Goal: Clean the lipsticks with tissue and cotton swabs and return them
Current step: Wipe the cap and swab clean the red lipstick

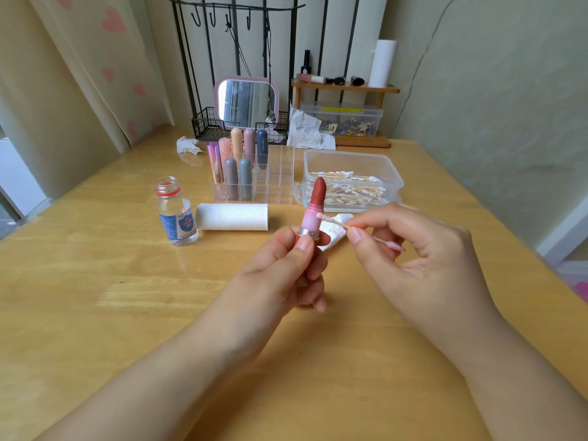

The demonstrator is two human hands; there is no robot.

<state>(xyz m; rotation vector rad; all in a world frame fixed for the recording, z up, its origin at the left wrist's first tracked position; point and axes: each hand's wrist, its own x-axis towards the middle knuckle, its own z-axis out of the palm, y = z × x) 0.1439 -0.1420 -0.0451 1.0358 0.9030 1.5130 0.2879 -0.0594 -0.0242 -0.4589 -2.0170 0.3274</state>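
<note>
My left hand grips the base of an uncapped lipstick, held upright, with a red bullet on a pink inner tube. My right hand pinches a wooden cotton swab; its pink-stained tip touches the right side of the pink tube. A folded tissue lies on the table behind the lipstick. A clear organizer holds several capped lipsticks in its left slots. A clear box of cotton swabs stands to its right.
An open small bottle and a tissue roll lie left of my hands. Crumpled tissues sit near the wire basket and pink mirror. A wooden shelf with cosmetics stands at the back right.
</note>
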